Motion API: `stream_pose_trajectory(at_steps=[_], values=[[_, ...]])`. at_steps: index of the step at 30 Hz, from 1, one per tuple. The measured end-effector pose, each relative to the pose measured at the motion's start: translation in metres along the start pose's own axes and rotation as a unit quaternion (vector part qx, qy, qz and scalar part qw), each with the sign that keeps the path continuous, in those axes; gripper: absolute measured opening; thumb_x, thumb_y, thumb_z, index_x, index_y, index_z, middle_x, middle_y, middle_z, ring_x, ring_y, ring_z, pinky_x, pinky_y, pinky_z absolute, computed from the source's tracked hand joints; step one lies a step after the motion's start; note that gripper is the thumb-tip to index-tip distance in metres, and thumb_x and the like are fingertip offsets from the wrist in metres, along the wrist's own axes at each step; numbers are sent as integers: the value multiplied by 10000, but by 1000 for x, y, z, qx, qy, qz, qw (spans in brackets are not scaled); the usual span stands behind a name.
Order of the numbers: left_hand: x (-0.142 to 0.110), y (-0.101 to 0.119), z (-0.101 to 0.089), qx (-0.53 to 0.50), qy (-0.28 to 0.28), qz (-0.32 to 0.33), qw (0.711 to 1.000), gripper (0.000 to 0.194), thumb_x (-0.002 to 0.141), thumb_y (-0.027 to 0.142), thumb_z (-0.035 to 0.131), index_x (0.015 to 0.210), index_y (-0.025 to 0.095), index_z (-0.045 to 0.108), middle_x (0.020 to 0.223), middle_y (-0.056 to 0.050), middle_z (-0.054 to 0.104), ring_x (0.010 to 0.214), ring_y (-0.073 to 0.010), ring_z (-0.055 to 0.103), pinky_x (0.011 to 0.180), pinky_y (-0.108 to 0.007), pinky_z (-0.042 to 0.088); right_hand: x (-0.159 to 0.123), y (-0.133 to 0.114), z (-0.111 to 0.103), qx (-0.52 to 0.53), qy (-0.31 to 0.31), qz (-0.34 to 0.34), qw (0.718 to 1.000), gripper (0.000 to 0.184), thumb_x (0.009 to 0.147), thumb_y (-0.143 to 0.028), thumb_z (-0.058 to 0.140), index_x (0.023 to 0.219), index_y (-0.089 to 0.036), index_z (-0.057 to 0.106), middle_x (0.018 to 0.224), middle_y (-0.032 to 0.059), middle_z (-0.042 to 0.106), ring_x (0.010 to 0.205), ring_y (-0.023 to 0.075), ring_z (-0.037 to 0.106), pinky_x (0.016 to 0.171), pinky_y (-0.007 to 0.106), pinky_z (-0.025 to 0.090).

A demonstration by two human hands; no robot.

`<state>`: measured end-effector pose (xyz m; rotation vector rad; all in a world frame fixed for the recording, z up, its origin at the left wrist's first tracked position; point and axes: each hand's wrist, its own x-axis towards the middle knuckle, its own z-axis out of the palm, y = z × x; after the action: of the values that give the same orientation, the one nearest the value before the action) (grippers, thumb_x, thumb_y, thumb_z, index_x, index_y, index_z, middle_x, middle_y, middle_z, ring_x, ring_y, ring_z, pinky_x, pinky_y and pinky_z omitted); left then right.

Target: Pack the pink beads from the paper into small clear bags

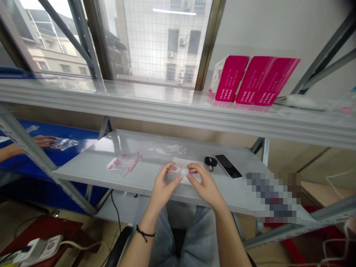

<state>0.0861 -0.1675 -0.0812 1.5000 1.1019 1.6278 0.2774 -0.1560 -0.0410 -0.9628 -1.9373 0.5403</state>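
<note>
Both of my hands sit low in the middle of the view, over a pale grey metal shelf board (91, 172). My left hand (166, 183) and my right hand (207, 184) hold a small transparent plastic piece with pink edging (175, 172) between their fingertips. Its exact shape is hard to tell. A white sheet (184, 163) lies under it, partly hidden by my fingers. To the left lies a transparent bag with pink marks (124, 164), and a second small transparent bag (174, 149) lies farther back.
A black phone (228, 166) and a small black object (210, 161) lie right of my hands. A pixelated patch (274, 196) covers the board's right front. A co-worker's hand (43, 141) rests on a plastic bag (64, 144) on a blue table (75, 157). Pink boxes (251, 79) stand on the shelf above.
</note>
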Motion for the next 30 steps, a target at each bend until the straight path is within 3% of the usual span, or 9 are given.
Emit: stream_pose_trajectory(at_steps=[5, 9, 12, 18, 21, 24, 27, 30], values=[[-25, 30, 12, 85, 61, 97, 990, 486, 836, 281, 769, 1285, 249, 586, 1155, -74, 645, 1145, -252, 588, 1031, -418, 439, -50, -43, 21, 107, 47, 78, 990, 289, 979, -340, 592, 1254, -253, 585, 1244, 95, 643, 1068, 234, 633, 909, 355, 518], [-40, 45, 17, 111, 65, 111, 985, 467, 836, 254, 770, 1264, 257, 585, 1106, -53, 647, 1065, -229, 612, 956, -369, 481, -62, -60, 31, 115, 91, 97, 984, 257, 983, -338, 588, 1223, -247, 591, 1183, 79, 653, 1003, 214, 640, 881, 327, 510], [-47, 47, 22, 118, 64, 92, 987, 407, 844, 218, 749, 1223, 252, 608, 1043, -36, 663, 976, -204, 634, 869, -323, 506, -60, -64, 33, 100, 107, 117, 982, 136, 990, -341, 572, 1031, -224, 629, 965, 40, 668, 876, 192, 636, 792, 293, 494], [-61, 39, 30, 50, 60, 18, 997, 344, 826, 216, 749, 1158, 238, 660, 1076, -50, 688, 973, -207, 654, 878, -320, 518, -61, -64, 30, 102, 102, 122, 982, 206, 1000, -312, 544, 840, -210, 625, 801, 9, 625, 753, 166, 582, 688, 260, 442], [-66, 40, 28, -60, 29, -31, 997, 518, 778, 243, 806, 1264, 245, 625, 1184, -73, 668, 1084, -232, 644, 956, -340, 510, -64, -61, 27, 106, 103, 111, 983, 225, 1003, -299, 538, 814, -210, 621, 778, 5, 609, 733, 161, 562, 672, 261, 425], [-68, 46, 21, -206, -15, -69, 976, 701, 756, 346, 834, 1388, 224, 558, 1301, -116, 632, 1215, -279, 597, 1025, -366, 486, -65, -57, 25, 133, 111, 89, 981, 215, 1007, -282, 538, 823, -215, 626, 778, 4, 604, 731, 158, 558, 667, 262, 423], [-66, 51, 13, -258, 14, -101, 961, 562, 857, 450, 728, 1341, 192, 610, 1205, -118, 675, 1118, -255, 633, 952, -333, 508, -67, -56, 23, 164, 110, 45, 979, 205, 1006, -251, 543, 817, -222, 619, 789, 5, 604, 757, 160, 563, 686, 267, 427], [-63, 51, 8, -210, 52, -135, 967, 342, 938, 443, 632, 1142, 181, 714, 960, -65, 706, 853, -181, 644, 755, -261, 509, -69, -56, 21, 194, 92, 20, 976, 214, 1008, -232, 533, 809, -227, 611, 791, 6, 601, 768, 162, 566, 704, 276, 433]])
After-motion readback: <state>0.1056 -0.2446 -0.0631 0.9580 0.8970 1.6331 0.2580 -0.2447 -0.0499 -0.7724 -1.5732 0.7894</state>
